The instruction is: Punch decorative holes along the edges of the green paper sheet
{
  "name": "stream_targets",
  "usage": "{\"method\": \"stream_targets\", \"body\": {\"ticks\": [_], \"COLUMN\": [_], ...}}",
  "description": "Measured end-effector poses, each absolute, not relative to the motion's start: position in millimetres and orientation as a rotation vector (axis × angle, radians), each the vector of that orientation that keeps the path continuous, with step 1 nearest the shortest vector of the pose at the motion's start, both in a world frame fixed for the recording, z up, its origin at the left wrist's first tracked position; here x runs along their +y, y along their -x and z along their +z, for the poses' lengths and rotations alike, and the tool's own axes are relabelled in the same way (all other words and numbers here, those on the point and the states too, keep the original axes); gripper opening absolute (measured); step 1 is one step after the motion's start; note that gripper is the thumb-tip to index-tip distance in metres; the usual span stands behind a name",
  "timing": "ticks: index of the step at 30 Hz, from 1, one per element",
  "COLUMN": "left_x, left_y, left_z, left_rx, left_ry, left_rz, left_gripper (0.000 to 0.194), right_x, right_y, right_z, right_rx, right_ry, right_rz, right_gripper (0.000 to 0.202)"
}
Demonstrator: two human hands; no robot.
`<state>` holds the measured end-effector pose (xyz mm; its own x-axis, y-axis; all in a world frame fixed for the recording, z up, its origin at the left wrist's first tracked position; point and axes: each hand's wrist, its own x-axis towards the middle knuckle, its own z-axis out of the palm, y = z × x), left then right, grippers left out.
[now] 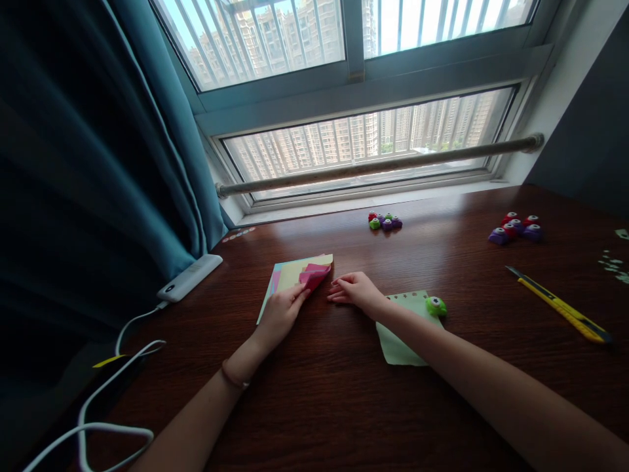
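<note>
My left hand (281,313) pinches a folded pink paper (314,275) near its lower edge, over a stack of coloured sheets (287,275) in yellow, blue and pink. To the right of the stack, my right hand (358,292) hovers near the pink paper with its fingers bent and slightly apart, nothing visible between them. Under my right forearm lies a pale green sheet (403,341) with a row of holes torn along its top edge. A green toy with one eye (436,306) rests on that sheet's upper right corner.
Toward the window is a cluster of small toys (386,221); another red and purple cluster (515,228) sits at the right. A yellow cutter (560,305) and paper scraps (613,263) lie far right. A white power strip (190,278) with a cable (115,387) is at the left.
</note>
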<state>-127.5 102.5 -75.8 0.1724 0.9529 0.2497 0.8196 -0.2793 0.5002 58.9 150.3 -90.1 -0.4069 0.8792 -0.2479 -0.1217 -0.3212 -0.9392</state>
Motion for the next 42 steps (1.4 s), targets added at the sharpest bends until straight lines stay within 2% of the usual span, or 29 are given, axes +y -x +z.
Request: {"method": "stream_targets", "body": {"ticks": [4, 9, 19, 23, 27, 35, 42], "left_x": [106, 109, 101, 102, 105, 118, 121], "left_y": [130, 133, 119, 116, 120, 134, 140], "left_z": [-78, -78, -81, -83, -82, -96, -91], "left_rx": [1.788, 1.776, 2.065, 2.141, 2.018, 1.705, 1.411], "left_ry": [-2.056, -1.962, -2.001, -1.97, -1.87, -1.662, -1.507], "left_rz": [0.821, 0.836, 0.803, 0.818, 0.846, 0.99, 1.043], "left_gripper": [0.039, 0.042, 0.032, 0.03, 0.03, 0.04, 0.048], "right_x": [141, 139, 136, 132, 127, 150, 154], "right_y": [-57, -58, -59, -57, -48, -19, -13], "right_z": [-84, -83, -80, -81, -81, -83, -83], "right_rx": [-1.017, -1.032, -1.105, -1.08, -0.992, -1.224, -1.261], "right_ry": [0.986, 0.95, 0.914, 0.76, 0.787, 1.25, 1.28], "right_rz": [2.008, 2.035, 2.041, 2.134, 2.156, 1.919, 1.855], "right_gripper": [0.016, 0.018, 0.015, 0.014, 0.012, 0.019, 0.026]}}
